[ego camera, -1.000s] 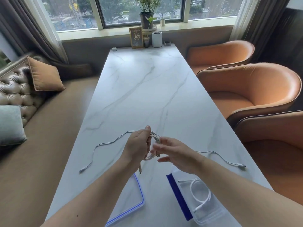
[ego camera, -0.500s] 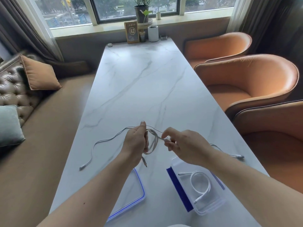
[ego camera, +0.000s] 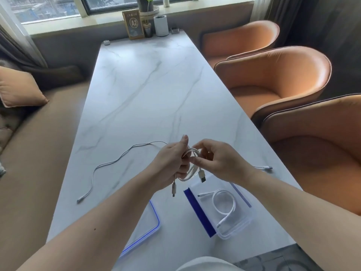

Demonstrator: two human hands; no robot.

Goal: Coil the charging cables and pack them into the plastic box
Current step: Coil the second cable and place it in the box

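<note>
The left hand [ego camera: 172,163] hid much of the white cable [ego camera: 192,170], so the number of loops could not be counted. Its grip was clenched round the bundle, just above the worktop [ego camera: 146,94]. The right hand [ego camera: 218,163] met it from the other side, its grip pinching a strand at the top of the coil between thumb and fingertips. Two ends hung free below: a broad flat plug [ego camera: 202,176] and a slimmer plug [ego camera: 173,189].

A thin loose cable [ego camera: 117,161] lay across the worktop to the left and ran behind the left hand. Another cable end [ego camera: 265,167] showed beyond the right wrist. Whether the two belonged to one lead could not be told.

The plastic box [ego camera: 242,222] stood open just below the hands, clear-walled with a blue latch [ego camera: 199,212] along its left side. A second cable [ego camera: 224,204] lay inside it, white and loosely coiled. The lid [ego camera: 156,218], clear with a blue rim, lay flat beside the box, partly covered by the left forearm.
</note>
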